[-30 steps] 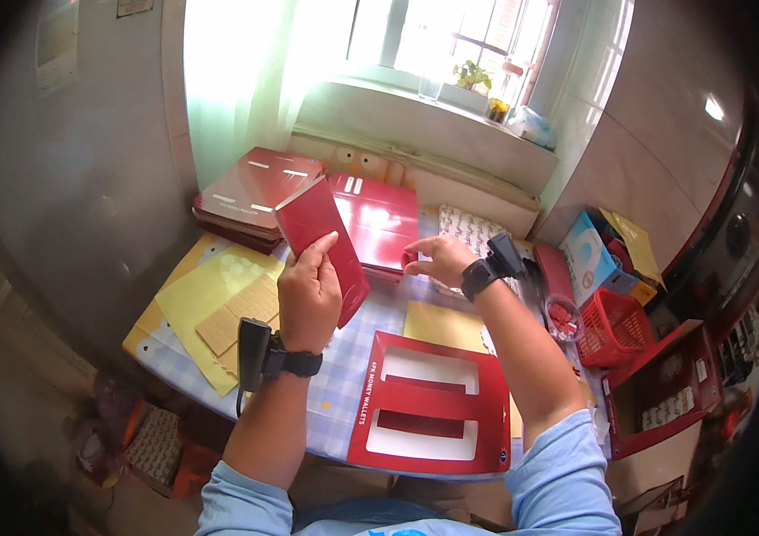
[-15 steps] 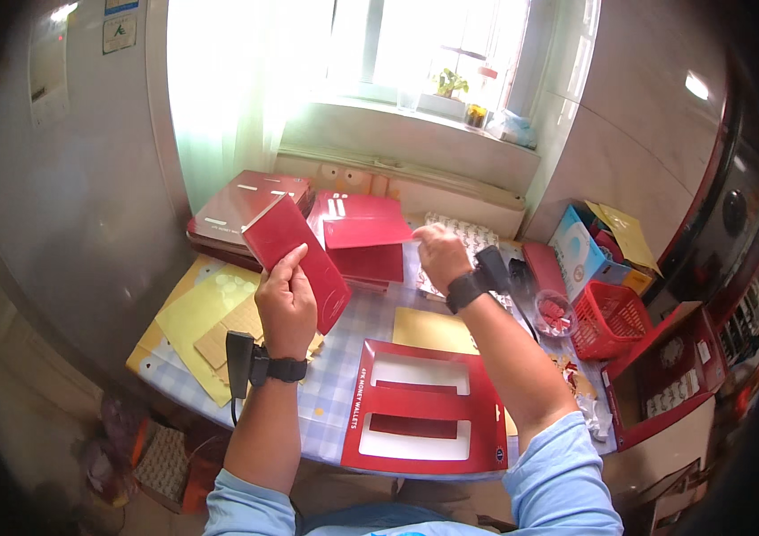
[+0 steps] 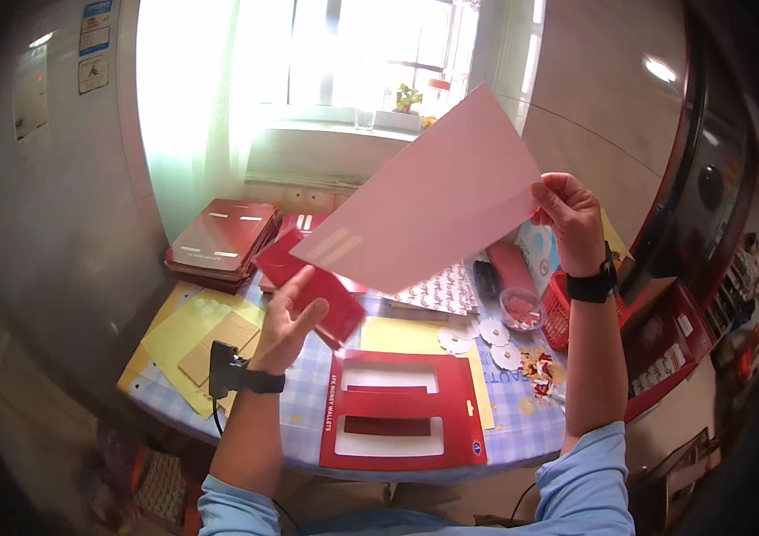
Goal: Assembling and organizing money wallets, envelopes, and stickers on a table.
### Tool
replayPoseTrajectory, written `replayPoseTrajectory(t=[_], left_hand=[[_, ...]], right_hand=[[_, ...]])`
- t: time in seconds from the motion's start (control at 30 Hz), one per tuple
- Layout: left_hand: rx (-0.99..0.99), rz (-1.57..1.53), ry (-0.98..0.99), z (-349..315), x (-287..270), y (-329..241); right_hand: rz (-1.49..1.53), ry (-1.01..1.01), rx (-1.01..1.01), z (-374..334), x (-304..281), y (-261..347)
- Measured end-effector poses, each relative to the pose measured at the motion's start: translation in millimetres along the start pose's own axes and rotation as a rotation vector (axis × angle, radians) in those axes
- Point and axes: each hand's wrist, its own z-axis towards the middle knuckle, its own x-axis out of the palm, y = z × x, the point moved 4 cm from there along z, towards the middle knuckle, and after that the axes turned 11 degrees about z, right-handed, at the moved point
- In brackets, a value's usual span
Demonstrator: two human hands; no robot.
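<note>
My left hand (image 3: 286, 335) is closed on a red folded card wallet (image 3: 340, 305), held tilted above the table. From its right end, my closed right hand (image 3: 571, 219) lifts a large pale pink sheet (image 3: 433, 196). Two slits show near the sheet's lower left corner, which overlaps the wallet from my side of view. Below them a red card panel (image 3: 402, 405) with two wide cut-out windows lies flat at the table's near edge. Behind the wallet, more red cards (image 3: 304, 221) are partly hidden by the sheet.
A stack of dark red cards (image 3: 223, 237) stands at the back left. Yellow sheets (image 3: 179, 326) lie at the left. White scalloped discs (image 3: 496, 332), a clear tub (image 3: 522, 308) and a red basket (image 3: 558, 313) are at the right, with patterned sheets (image 3: 437, 290) behind.
My right hand has moved right and up, raising the large sheet from the back of the table. My left hand has moved lower, and the wallet has tilted further over.
</note>
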Motion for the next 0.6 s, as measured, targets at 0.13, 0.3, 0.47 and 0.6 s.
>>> replayPoseTrajectory(t=[0.13, 0.3, 0.47, 0.6], left_hand=[[0.064, -0.284, 0.107, -7.5, 43.7, -39.4], [-0.029, -0.218, 0.027, -10.0, 59.0, -39.7], [-0.18, -0.492, 0.085, -16.8, 66.8, -39.0], [-0.328, -0.58, 0.146, -20.6, 66.1, -23.7]], right_hand=[[-0.232, -0.073, 0.05, -14.0, -7.7, -4.9], [-0.175, 0.056, -0.185, -59.6, 11.8, 2.2], [0.185, 0.25, 0.016, -97.7, 51.6, -23.6], [-0.421, 0.435, -0.308, -128.3, 68.8, -28.1]])
